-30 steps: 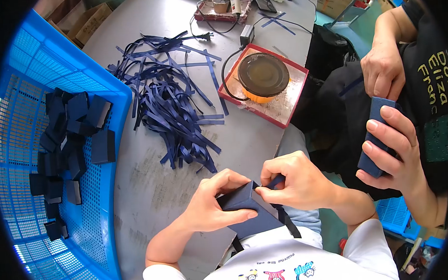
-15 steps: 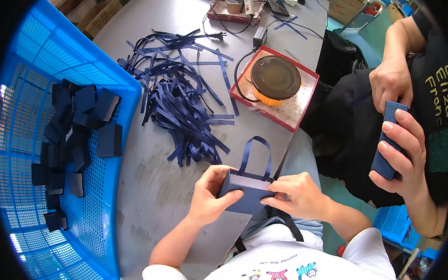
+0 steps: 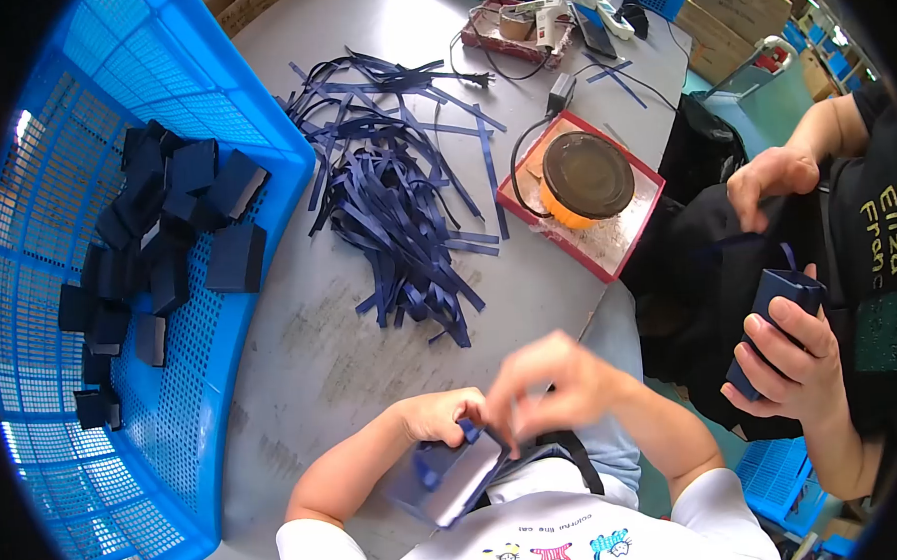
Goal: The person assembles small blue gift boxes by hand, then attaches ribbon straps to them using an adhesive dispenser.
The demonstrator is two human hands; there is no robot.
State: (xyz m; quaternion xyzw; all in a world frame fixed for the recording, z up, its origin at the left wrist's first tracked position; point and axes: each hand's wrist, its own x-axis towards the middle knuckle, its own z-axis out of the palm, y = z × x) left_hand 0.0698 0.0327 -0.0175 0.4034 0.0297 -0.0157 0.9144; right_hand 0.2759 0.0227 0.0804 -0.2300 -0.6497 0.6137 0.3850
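My left hand (image 3: 447, 417) is closed on a small navy box (image 3: 466, 487) near my lap. The box is tilted, with its pale side facing up, and a navy ribbon (image 3: 427, 468) hangs against it, blurred. Just right of the box, my right hand (image 3: 553, 384) is smeared by motion. Whether its fingers touch the box or hold anything cannot be made out. A heap of cut navy ribbons (image 3: 391, 222) lies on the grey table (image 3: 312, 356) beyond my hands.
At left, a blue plastic basket (image 3: 227, 365) holds several navy boxes (image 3: 235, 259). A round, dark-topped orange pot (image 3: 586, 174) stands in a red-edged tray (image 3: 623, 257). At right, a co-worker's hand (image 3: 792, 350) holds another navy box (image 3: 775, 316). Cords and a power strip lie at the back.
The box has come down and left towards my body and turned, its ribbon loop no longer upright. My right hand has left the box's edge and lifted. The co-worker's hands have separated.
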